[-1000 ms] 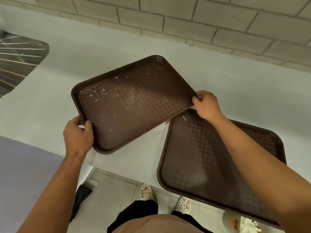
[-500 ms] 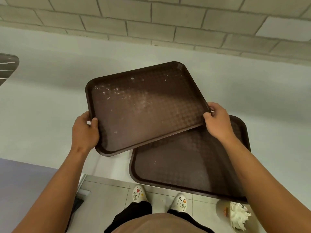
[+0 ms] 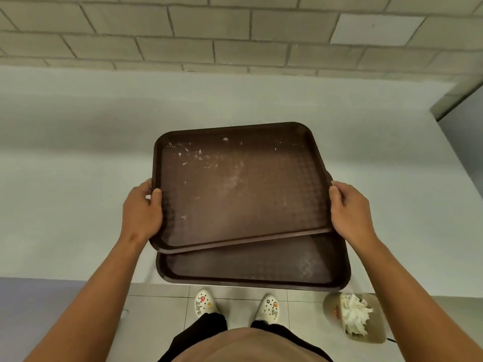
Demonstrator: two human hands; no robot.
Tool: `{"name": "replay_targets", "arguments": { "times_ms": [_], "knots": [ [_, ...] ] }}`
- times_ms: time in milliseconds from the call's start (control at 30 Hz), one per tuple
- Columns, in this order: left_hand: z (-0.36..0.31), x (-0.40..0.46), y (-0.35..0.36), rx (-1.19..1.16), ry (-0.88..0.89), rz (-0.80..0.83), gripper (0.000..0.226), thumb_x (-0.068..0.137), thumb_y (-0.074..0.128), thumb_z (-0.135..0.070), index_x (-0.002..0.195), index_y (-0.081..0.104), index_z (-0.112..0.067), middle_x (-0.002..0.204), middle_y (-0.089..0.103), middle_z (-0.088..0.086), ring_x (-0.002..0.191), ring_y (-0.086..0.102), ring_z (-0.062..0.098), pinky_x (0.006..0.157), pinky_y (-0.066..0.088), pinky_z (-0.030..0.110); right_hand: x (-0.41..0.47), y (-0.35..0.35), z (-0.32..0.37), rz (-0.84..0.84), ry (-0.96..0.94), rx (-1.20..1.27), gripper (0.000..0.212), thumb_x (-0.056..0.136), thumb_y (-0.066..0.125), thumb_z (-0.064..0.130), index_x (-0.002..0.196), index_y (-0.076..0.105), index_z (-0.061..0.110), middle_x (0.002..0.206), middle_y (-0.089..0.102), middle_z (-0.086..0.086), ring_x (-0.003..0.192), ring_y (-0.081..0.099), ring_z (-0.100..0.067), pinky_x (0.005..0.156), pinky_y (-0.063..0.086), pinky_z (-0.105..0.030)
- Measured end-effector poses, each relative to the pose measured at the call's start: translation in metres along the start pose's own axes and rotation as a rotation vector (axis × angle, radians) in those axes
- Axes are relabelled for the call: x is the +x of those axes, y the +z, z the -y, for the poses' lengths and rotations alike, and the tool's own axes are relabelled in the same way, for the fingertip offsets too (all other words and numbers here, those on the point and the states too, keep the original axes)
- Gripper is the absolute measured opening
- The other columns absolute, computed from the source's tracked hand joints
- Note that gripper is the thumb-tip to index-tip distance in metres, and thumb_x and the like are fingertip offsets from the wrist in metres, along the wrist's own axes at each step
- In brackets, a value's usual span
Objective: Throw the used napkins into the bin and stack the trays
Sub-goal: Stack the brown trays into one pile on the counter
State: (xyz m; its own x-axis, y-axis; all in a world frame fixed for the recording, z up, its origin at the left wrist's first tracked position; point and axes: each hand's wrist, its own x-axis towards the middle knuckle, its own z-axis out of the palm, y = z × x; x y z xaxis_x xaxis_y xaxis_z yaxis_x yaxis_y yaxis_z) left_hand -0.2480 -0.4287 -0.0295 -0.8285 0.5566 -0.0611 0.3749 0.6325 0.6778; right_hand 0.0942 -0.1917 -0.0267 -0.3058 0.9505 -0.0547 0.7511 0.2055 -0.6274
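Observation:
I hold a brown tray [image 3: 235,184], flecked with white crumbs, by its two short sides. My left hand [image 3: 142,212] grips its left rim and my right hand [image 3: 349,210] grips its right rim. It hovers, slightly rotated, directly over a second brown tray [image 3: 261,267] that lies flat on the pale counter [image 3: 73,205] with its near edge overhanging the counter's front. Whether the two trays touch is unclear. Down on the floor at the right stands a small beige bin [image 3: 366,333] holding crumpled white napkins [image 3: 354,313].
A tiled wall [image 3: 235,32] runs behind the counter. The counter ends at the right near a grey panel [image 3: 465,142]. My feet in white clogs [image 3: 205,305] stand on floor tiles below the counter's front edge, close to the bin.
Both hands carried the held tray to the right and turned it until it came nearly square over the lower tray. The view shifted right, bringing the bin fully into sight.

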Motion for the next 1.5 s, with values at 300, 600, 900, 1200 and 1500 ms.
{"name": "replay_targets", "arguments": {
  "times_ms": [300, 600, 900, 1200, 1500],
  "knots": [
    [0.003, -0.019, 0.019, 0.053, 0.049, 0.094, 0.035, 0.105, 0.043, -0.023, 0.136, 0.059, -0.018, 0.128, 0.059, 0.009, 0.105, 0.061, 0.023, 0.096, 0.05, 0.038, -0.036, -0.003, -0.041, -0.003, 0.017, -0.021, 0.038, 0.106, 0.039, 0.04, 0.123, 0.066, 0.019, 0.11, 0.069, 0.001, 0.095, 0.063, -0.016, 0.084, 0.048, -0.029],
    [0.013, -0.034, 0.025, 0.049, -0.018, 0.127, 0.04, 0.107, 0.041, -0.027, 0.145, 0.05, -0.021, 0.137, 0.055, 0.012, 0.12, 0.058, 0.032, 0.106, 0.048, 0.048, -0.056, -0.001, -0.051, -0.036, 0.078, -0.009, 0.026, 0.101, 0.055, 0.029, 0.119, 0.067, 0.016, 0.106, 0.065, -0.003, 0.09, 0.064, -0.022, 0.081, 0.046, -0.029],
    [0.014, -0.046, 0.03, 0.074, -0.001, 0.13, 0.035, 0.107, 0.04, -0.018, 0.141, 0.049, -0.017, 0.13, 0.059, 0.012, 0.119, 0.057, 0.032, 0.105, 0.047, 0.048, -0.078, 0.001, -0.064, -0.005, 0.034, -0.072, 0.029, 0.1, 0.057, 0.03, 0.127, 0.061, 0.018, 0.109, 0.058, 0.0, 0.081, 0.062, -0.016, 0.074, 0.049, -0.028],
    [0.011, -0.08, 0.033, 0.287, 0.283, 0.107, 0.061, 0.095, 0.061, -0.034, 0.149, 0.042, -0.012, 0.148, 0.043, 0.015, 0.136, 0.041, 0.034, 0.112, 0.04, 0.05, -0.103, 0.005, -0.053, 0.002, -0.477, -0.219, 0.046, 0.094, 0.066, 0.035, 0.134, 0.061, 0.014, 0.147, 0.047, -0.008, 0.138, 0.042, -0.026, 0.115, 0.035, -0.041],
    [0.018, -0.124, 0.051, 0.32, 0.777, 0.514, 0.058, 0.087, 0.054, -0.073, 0.136, 0.058, -0.041, 0.155, 0.038, -0.012, 0.154, 0.013, 0.013, 0.122, 0.023, 0.052, -0.122, 0.034, -0.053, 0.341, -0.749, -0.376, 0.051, 0.094, 0.043, 0.071, 0.13, 0.063, 0.04, 0.152, 0.046, 0.01, 0.148, 0.028, -0.016, 0.119, 0.029, -0.045]
  ]
}}
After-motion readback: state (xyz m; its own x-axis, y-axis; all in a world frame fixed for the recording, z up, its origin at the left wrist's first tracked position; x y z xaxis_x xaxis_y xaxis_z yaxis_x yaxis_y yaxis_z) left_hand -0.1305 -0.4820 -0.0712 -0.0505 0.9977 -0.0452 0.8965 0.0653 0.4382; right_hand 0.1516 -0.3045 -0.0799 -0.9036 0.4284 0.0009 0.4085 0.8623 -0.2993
